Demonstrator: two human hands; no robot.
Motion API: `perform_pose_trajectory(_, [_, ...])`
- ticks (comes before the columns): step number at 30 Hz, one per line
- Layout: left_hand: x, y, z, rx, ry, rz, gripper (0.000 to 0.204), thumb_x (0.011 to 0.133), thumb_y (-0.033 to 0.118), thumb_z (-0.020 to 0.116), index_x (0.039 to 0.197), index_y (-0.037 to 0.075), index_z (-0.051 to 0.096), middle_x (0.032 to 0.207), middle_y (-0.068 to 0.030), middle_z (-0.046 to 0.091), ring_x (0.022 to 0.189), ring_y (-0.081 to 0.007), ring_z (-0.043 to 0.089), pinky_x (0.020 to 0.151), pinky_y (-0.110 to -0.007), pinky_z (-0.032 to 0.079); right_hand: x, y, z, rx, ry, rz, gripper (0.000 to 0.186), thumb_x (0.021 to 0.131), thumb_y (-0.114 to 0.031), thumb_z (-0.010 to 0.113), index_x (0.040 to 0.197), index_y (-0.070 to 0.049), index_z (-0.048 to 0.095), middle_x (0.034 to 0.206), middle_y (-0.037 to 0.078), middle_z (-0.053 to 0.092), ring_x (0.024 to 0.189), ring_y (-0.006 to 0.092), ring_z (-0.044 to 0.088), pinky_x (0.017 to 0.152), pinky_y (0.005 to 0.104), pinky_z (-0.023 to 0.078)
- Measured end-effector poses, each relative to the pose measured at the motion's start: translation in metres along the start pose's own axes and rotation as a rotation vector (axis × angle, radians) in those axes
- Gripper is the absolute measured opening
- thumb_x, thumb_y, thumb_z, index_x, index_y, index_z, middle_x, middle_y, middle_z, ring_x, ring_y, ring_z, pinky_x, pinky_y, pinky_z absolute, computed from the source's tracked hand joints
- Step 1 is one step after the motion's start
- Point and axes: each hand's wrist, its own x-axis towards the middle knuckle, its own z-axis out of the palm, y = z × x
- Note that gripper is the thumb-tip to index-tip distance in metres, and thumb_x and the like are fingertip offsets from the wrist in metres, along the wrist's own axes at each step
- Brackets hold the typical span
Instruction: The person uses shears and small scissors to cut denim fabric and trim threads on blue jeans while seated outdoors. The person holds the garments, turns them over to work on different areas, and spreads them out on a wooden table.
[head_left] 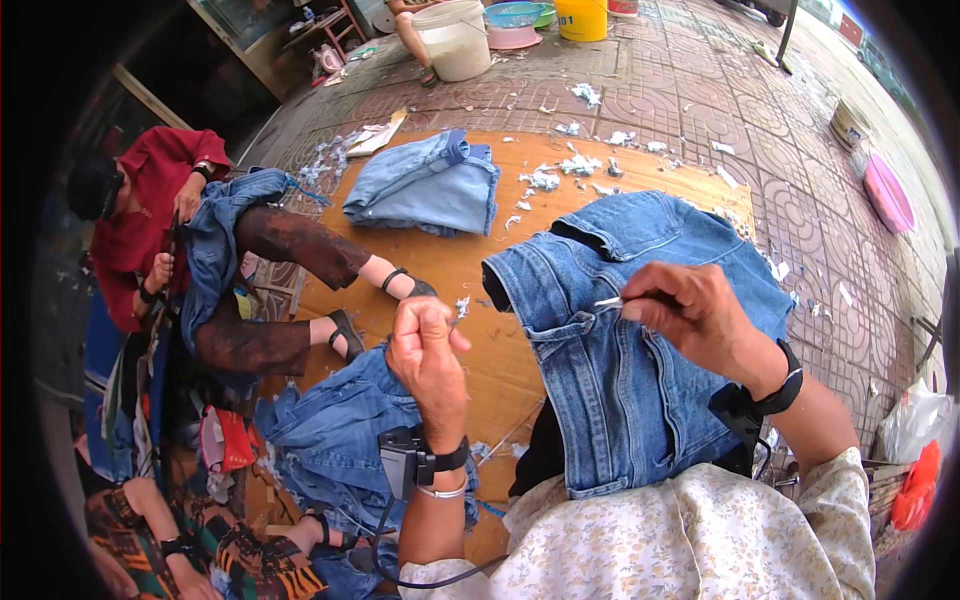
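Note:
A pair of blue jeans (600, 330) lies across my lap and knees, waistband to the left, its pocket and seams showing. Over the jeans, my right hand (690, 310) pinches a slim, pale, pointed piece (608, 302) between thumb and fingers; most of it is hidden in the hand. My left hand (430, 350) is raised left of the waistband, apart from the jeans, thumb pressed against curled fingers. A tiny bit of something may show at its fingertips, too small to name. Below it lies another heap of blue denim (335, 440).
Folded light-blue jeans (425, 185) lie on the wooden board (440, 265), with whitish lint scraps (545, 178) around. At left a person in red (150, 210) handles denim; another person (190, 530) sits lower left. Buckets (455, 45) stand beyond; a pink basin (888, 192) is at right.

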Motion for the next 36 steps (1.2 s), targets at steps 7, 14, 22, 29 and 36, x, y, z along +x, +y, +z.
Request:
perform_pose_trajectory(7, [-0.044,-0.095,-0.035,0.947,-0.159,0.420,0.021,0.093,0.018,0.054,0.098,-0.002,0.058,0.096,-0.0115,0.062,0.094,-0.0171,0.057,0.089,-0.028,0.042,-0.010,0.009,-0.011,0.129,-0.005,0.146,0.017,0.085,-0.014,0.067,0.088,0.001,0.058,0.067,0.005,0.057,0.057,0.0082,0.049,0.052,0.0249,0.042])
perform_pose_trajectory(14, [-0.027,0.002,0.013,-0.331,-0.235,-0.242,0.022,0.089,0.016,0.062,0.100,-0.002,0.061,0.092,-0.0043,0.063,0.086,-0.0099,0.057,0.080,-0.024,0.044,-0.004,-0.006,-0.004,0.101,-0.050,0.124,0.019,0.084,-0.015,0.067,0.089,0.000,0.058,0.068,0.007,0.058,0.057,0.0119,0.052,0.052,0.0255,0.043])
perform_pose_trajectory(22, [-0.015,-0.003,0.023,-0.298,-0.218,-0.178,0.015,0.090,0.014,0.060,0.081,0.003,0.058,0.071,0.0010,0.057,0.066,-0.0061,0.050,0.063,-0.020,0.040,0.015,-0.032,0.005,0.053,-0.073,-0.015,0.018,0.081,-0.012,0.069,0.090,0.000,0.059,0.073,0.011,0.061,0.060,0.0191,0.059,0.053,0.0285,0.045])
perform_pose_trajectory(29, [-0.027,0.005,0.027,-0.622,-0.210,-0.298,0.015,0.091,0.017,0.059,0.080,0.006,0.056,0.069,0.0012,0.055,0.064,-0.0062,0.050,0.062,-0.021,0.040,0.016,-0.035,0.013,0.135,-0.064,0.025,0.024,0.081,-0.016,0.070,0.093,0.000,0.057,0.072,0.010,0.060,0.060,0.0187,0.059,0.056,0.0269,0.047])
perform_pose_trajectory(36, [-0.024,0.038,0.046,-0.899,-0.335,-0.288,0.016,0.091,0.019,0.059,0.084,0.006,0.054,0.076,0.0003,0.056,0.069,-0.0055,0.053,0.063,-0.021,0.044,0.011,-0.053,0.026,0.021,-0.009,-0.167,0.041,0.073,-0.030,0.077,0.095,-0.003,0.055,0.078,0.008,0.058,0.066,0.0193,0.060,0.058,0.0289,0.049])
